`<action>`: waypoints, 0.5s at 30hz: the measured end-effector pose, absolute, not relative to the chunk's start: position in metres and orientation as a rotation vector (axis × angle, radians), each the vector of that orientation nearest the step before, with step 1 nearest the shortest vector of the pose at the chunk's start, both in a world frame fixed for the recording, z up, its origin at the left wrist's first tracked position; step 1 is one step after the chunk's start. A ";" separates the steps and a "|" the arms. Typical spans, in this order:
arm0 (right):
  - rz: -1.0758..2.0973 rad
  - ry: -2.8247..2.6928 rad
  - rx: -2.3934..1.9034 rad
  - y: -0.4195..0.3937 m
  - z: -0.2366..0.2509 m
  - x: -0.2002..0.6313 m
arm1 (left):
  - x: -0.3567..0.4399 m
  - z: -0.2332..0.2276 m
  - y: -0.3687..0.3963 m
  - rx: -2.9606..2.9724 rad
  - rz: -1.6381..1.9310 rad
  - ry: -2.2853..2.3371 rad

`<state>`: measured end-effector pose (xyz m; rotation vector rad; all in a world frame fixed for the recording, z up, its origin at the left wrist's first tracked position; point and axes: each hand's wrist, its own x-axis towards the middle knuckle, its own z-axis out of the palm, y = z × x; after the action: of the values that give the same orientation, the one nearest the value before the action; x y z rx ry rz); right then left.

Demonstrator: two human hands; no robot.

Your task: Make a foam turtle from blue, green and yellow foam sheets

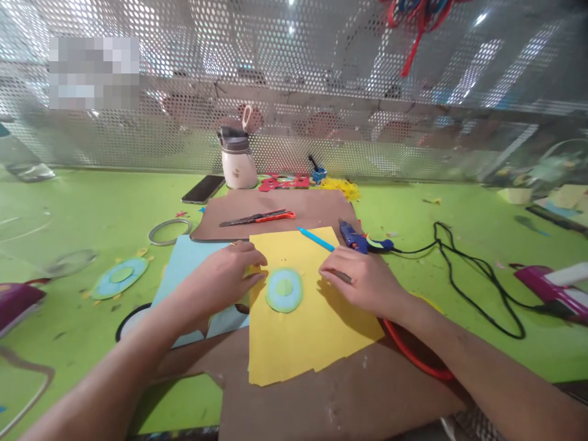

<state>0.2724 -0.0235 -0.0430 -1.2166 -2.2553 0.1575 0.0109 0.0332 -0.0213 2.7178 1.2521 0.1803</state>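
Now both hands rest on a yellow paper sheet (298,343) on the green counter (92,208). The left hand (225,275) presses its fingers flat beside a blue-and-green oval cutout (284,290); the right hand (362,278) grips a blue pencil (316,239).

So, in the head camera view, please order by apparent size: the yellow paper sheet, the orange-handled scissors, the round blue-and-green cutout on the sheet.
1. Yellow paper sheet
2. Orange-handled scissors, farther away, so unsure
3. Round blue-and-green cutout
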 end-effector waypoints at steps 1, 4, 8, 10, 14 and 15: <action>0.162 -2.271 -1.217 -0.025 -0.042 0.271 | 0.012 -0.021 0.032 2.729 0.174 1.231; 0.191 -2.306 -1.225 -0.027 -0.042 0.270 | 0.014 -0.019 0.030 2.743 0.144 1.212; 0.227 -2.319 -1.210 -0.027 -0.042 0.271 | 0.012 -0.019 0.033 2.761 0.155 1.197; 0.235 -2.337 -1.195 -0.028 -0.042 0.270 | 0.010 -0.021 0.034 2.759 0.169 1.212; 0.222 -2.350 -1.229 -0.030 -0.041 0.268 | 0.011 -0.019 0.031 2.748 0.201 1.265; 0.214 -2.342 -1.247 -0.031 -0.041 0.268 | 0.012 -0.016 0.027 2.753 0.205 1.260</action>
<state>0.2681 -0.0307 -0.0414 -1.2473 -2.3421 0.2145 0.0125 0.0274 -0.0161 2.7526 1.2598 0.2054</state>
